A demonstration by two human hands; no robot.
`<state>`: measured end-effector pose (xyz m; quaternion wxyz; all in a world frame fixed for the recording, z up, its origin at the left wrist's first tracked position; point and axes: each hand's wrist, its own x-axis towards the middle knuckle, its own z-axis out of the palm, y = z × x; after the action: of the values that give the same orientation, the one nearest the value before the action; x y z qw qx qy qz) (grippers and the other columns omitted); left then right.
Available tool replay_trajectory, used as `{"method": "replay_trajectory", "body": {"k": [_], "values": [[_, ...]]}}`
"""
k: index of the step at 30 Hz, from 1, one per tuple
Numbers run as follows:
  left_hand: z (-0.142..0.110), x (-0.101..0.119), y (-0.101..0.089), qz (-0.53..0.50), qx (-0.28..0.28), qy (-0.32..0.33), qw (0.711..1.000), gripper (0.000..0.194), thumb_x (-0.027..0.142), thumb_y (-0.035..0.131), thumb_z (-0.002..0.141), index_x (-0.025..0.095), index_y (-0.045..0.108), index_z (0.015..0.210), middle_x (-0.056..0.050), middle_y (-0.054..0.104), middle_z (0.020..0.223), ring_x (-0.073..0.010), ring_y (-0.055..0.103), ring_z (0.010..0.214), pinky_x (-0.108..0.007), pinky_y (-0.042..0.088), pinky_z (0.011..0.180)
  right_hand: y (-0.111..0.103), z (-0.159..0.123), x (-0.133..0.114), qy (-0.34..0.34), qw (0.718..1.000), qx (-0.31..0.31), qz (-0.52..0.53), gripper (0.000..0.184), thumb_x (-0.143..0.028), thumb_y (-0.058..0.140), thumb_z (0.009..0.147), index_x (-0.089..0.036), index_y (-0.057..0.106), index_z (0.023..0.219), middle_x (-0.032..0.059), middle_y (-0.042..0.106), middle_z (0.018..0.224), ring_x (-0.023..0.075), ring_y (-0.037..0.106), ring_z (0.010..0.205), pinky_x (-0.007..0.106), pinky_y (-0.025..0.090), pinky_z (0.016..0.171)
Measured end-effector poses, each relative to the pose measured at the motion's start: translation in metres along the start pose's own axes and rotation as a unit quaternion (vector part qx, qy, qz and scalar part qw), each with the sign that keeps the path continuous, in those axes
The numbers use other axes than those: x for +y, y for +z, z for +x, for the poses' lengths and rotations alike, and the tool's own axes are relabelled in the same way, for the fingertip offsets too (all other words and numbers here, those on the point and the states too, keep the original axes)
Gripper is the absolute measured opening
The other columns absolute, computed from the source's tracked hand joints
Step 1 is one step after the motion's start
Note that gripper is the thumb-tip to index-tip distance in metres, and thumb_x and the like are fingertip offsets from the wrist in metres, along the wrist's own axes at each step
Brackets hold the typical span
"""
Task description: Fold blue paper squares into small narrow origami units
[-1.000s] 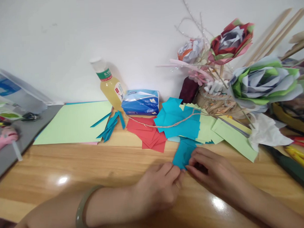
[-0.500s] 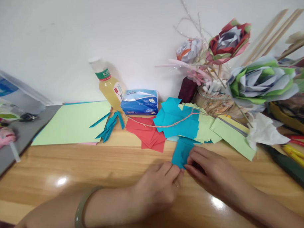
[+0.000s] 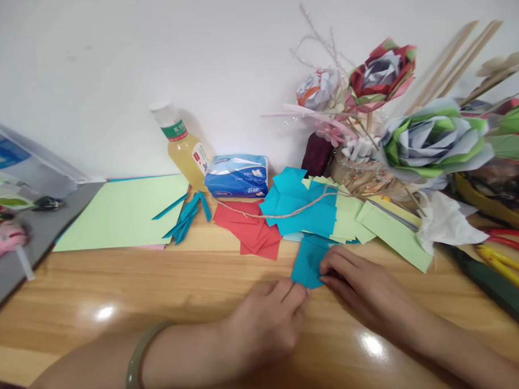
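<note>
White wall backs a glossy wooden worktop [image 3: 169, 288] strewn with craft paper. Both hands meet near the front edge at a small teal paper piece [image 3: 307, 265] that lies flat on the wood, just in front of a heap of teal and pale green squares [image 3: 323, 212]. The left hand [image 3: 264, 325], a green bangle [image 3: 135, 363] on its wrist, has its fingers curled with the tips at the piece's lower corner. The right hand [image 3: 365, 293] lies over the piece's right edge, fingertips pressing down on it.

Compared with a second ago, very little has shifted: the piece sits in the same spot, the left fingertips have eased a touch back from the corner, and the right fingers have slid slightly along the edge. That reads as a fold being pressed flat rather than a new one begun.

Further back are red squares [image 3: 254, 231], teal strips [image 3: 187, 217], a large pale green sheet [image 3: 124, 213], a drink bottle [image 3: 183, 149], a tissue pack [image 3: 237, 175] and paper roses [image 3: 432, 140].
</note>
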<state>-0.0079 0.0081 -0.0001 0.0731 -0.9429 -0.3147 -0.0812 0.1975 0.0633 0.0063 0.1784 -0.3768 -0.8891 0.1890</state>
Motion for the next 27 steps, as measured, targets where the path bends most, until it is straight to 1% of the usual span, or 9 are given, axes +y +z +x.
{"method": "replay_trajectory", "body": {"k": [3, 7, 9, 12, 14, 19, 22, 24, 27], "values": [[-0.001, -0.001, 0.001, 0.0, 0.008, 0.006, 1.0, 0.018, 0.011, 0.046, 0.086, 0.007, 0.058, 0.098, -0.011, 0.059, 0.094, -0.0203, 0.056, 0.079, -0.032, 0.048, 0.063, -0.003, -0.002, 0.006, -0.037, 0.999, 0.012, -0.026, 0.016, -0.017, 0.038, 0.091, -0.02, 0.053, 0.086, 0.0044, 0.057, 0.082, 0.0151, 0.056, 0.07, 0.028, 0.046, 0.059], [0.0, -0.008, 0.002, -0.001, 0.035, 0.023, 0.999, 0.014, 0.011, 0.046, 0.086, 0.009, 0.059, 0.092, -0.009, 0.059, 0.089, -0.0192, 0.055, 0.078, -0.03, 0.047, 0.063, -0.014, -0.006, 0.012, -0.178, 0.979, 0.036, -0.096, 0.021, -0.014, 0.044, 0.088, -0.02, 0.061, 0.098, 0.0069, 0.066, 0.092, 0.0209, 0.062, 0.085, 0.037, 0.051, 0.071], [0.001, -0.013, 0.003, 0.011, 0.048, 0.025, 0.998, 0.014, 0.01, 0.045, 0.088, 0.009, 0.059, 0.09, -0.008, 0.059, 0.089, -0.0188, 0.054, 0.079, -0.031, 0.047, 0.066, -0.018, -0.008, 0.011, -0.226, 0.967, 0.051, -0.109, 0.026, -0.012, 0.046, 0.086, -0.02, 0.06, 0.106, 0.0074, 0.069, 0.097, 0.0225, 0.064, 0.091, 0.039, 0.052, 0.076], [0.003, -0.019, 0.002, 0.038, 0.062, 0.005, 0.997, 0.016, 0.009, 0.042, 0.089, 0.01, 0.058, 0.087, -0.008, 0.057, 0.087, -0.0193, 0.053, 0.079, -0.032, 0.045, 0.067, -0.019, -0.013, 0.002, -0.258, 0.959, 0.057, -0.107, 0.03, -0.01, 0.047, 0.084, -0.017, 0.059, 0.11, 0.0083, 0.071, 0.096, 0.0225, 0.066, 0.09, 0.037, 0.055, 0.074], [0.004, -0.021, 0.0, 0.047, 0.059, -0.019, 0.997, 0.017, 0.009, 0.041, 0.089, 0.01, 0.058, 0.087, -0.007, 0.055, 0.083, -0.0188, 0.052, 0.077, -0.031, 0.044, 0.063, -0.018, -0.015, -0.01, -0.265, 0.959, 0.029, -0.094, 0.031, -0.01, 0.044, 0.084, -0.016, 0.06, 0.11, 0.0083, 0.071, 0.094, 0.0217, 0.066, 0.087, 0.035, 0.056, 0.072], [0.008, -0.019, -0.004, -0.017, 0.066, -0.078, 0.995, 0.019, 0.018, 0.042, 0.089, 0.011, 0.059, 0.089, -0.006, 0.055, 0.081, -0.0205, 0.051, 0.077, -0.032, 0.046, 0.061, -0.024, -0.014, -0.04, -0.217, 0.971, -0.086, -0.042, 0.029, -0.016, 0.044, 0.085, -0.018, 0.062, 0.108, 0.0079, 0.069, 0.102, 0.023, 0.064, 0.093, 0.036, 0.054, 0.078], [0.01, -0.018, -0.003, -0.025, 0.082, -0.092, 0.992, 0.023, 0.028, 0.043, 0.092, 0.012, 0.06, 0.09, -0.005, 0.057, 0.08, -0.0206, 0.051, 0.077, -0.032, 0.047, 0.061, -0.03, -0.013, -0.045, -0.168, 0.978, -0.117, 0.025, 0.019, -0.024, 0.051, 0.085, -0.023, 0.064, 0.1, 0.0041, 0.069, 0.093, 0.0202, 0.064, 0.089, 0.03, 0.053, 0.074], [0.01, -0.018, -0.001, -0.001, 0.089, -0.091, 0.992, 0.022, 0.028, 0.045, 0.093, 0.013, 0.061, 0.091, -0.004, 0.058, 0.079, -0.0196, 0.052, 0.076, -0.03, 0.046, 0.061, -0.029, -0.014, -0.04, -0.132, 0.982, -0.111, 0.077, 0.014, -0.024, 0.05, 0.087, -0.025, 0.063, 0.092, 0.0012, 0.069, 0.082, 0.0162, 0.065, 0.078, 0.025, 0.051, 0.066], [0.009, -0.018, 0.002, 0.013, 0.098, -0.081, 0.992, 0.014, 0.021, 0.047, 0.093, 0.016, 0.06, 0.093, -0.003, 0.059, 0.083, -0.018, 0.052, 0.076, -0.029, 0.045, 0.061, -0.02, -0.015, -0.026, -0.04, 0.993, -0.01, 0.109, 0.019, -0.022, 0.043, 0.091, -0.024, 0.06, 0.083, -0.0007, 0.064, 0.071, 0.0127, 0.061, 0.063, 0.023, 0.047, 0.057]]}}
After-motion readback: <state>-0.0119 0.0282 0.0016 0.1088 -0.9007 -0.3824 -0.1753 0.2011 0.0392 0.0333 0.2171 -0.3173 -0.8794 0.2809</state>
